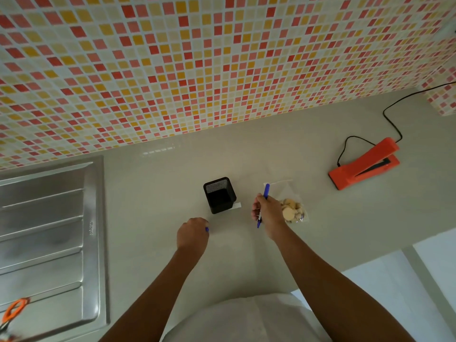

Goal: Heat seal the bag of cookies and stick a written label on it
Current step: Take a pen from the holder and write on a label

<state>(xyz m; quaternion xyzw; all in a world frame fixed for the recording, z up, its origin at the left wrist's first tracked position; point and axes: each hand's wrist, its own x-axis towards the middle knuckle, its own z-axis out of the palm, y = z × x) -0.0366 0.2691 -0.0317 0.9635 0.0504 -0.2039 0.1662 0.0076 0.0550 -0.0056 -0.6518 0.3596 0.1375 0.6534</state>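
A pale grey surface (153, 183) runs below a wall of small red, orange, yellow and cream mosaic tiles (197, 65). A steel sink drainboard (49, 233) is set into it at the left, cut off by the frame edge.

One clear bag of cookies (293, 208) lies on the surface just beyond the right hand (267, 211), partly hidden by it. That hand's grip is closed around one blue pen (263, 204), tip pointing down toward the person. The left hand (192, 234) is curled shut; a small blue piece, apparently the pen cap (207, 229), shows at its fingers, though most of it is hidden.

One black mesh pen holder (219, 195) stands between the hands and the wall, with one white label strip (237, 206) peeking from behind its base. One orange heat sealer (365, 164) sits well apart at the right, its black cord (392, 119) trailing toward the wall. Orange scissor handles (14, 309) are cut off at the lower left.
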